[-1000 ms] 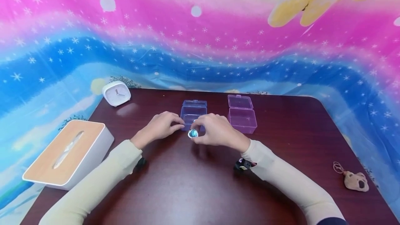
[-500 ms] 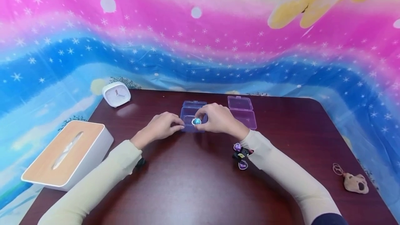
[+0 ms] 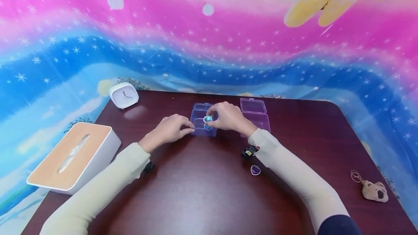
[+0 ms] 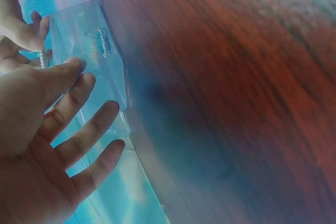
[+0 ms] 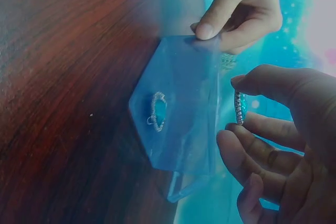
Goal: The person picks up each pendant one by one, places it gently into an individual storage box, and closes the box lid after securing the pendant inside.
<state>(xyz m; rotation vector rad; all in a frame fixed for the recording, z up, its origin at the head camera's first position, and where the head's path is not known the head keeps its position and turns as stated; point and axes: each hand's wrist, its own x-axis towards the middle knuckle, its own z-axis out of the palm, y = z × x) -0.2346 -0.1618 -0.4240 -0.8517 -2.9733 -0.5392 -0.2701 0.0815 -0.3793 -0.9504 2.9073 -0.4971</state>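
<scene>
In the head view, a clear blue box [image 3: 198, 132] stands open at the middle of the table. My left hand [image 3: 170, 128] holds its left edge between thumb and forefinger, the other fingers spread in the left wrist view. Above the box, my right hand [image 3: 229, 116] pinches a blue gem with a beaded silver rim [image 3: 208, 118]; the right wrist view shows this gem [image 5: 240, 108] edge-on between thumb and fingers. Another blue gem [image 5: 159, 112] lies inside the box. Beside the right wrist is a purple heart gem [image 3: 255, 170] on the table.
A clear pink-purple box [image 3: 260, 119] stands open right of the blue one, partly behind my right hand. A white clock [image 3: 124, 95] is at the back left, a tissue box [image 3: 73, 155] at the left, a plush keychain [image 3: 374, 190] at the far right.
My right hand has moved away from me with the blue gem, from in front of the blue box to over it. Purple gems came into sight by the right wrist; one remains visible. The left hand stays put.
</scene>
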